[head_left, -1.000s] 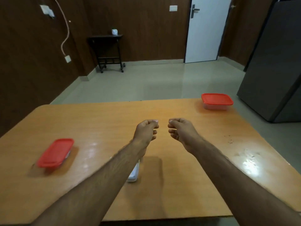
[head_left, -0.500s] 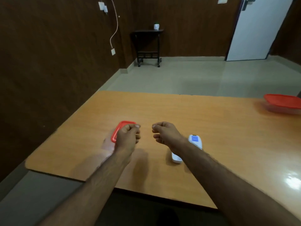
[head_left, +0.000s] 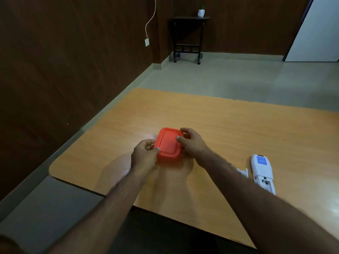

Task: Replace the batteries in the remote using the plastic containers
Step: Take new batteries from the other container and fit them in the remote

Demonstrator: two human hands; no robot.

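Note:
A small plastic container with a red lid [head_left: 167,143] sits on the wooden table [head_left: 238,129] near its left end. My left hand [head_left: 145,157] grips its near left corner, thumb on the lid. My right hand [head_left: 190,143] grips its right side, fingers curled over the lid's edge. The white remote [head_left: 262,171] lies face down at the right, its battery bay uncovered. Its small white cover [head_left: 243,172] lies beside it, partly hidden by my right forearm.
The table's left edge and near edge are close to the container. A dark wood wall runs along the left. A black side table [head_left: 189,37] with a small white pot stands at the far wall, and a white door [head_left: 319,33] is at the far right.
My view swung left and down. Both hands went from curled and empty above the table to gripping the red-lidded container. The second red container at the right has left the view.

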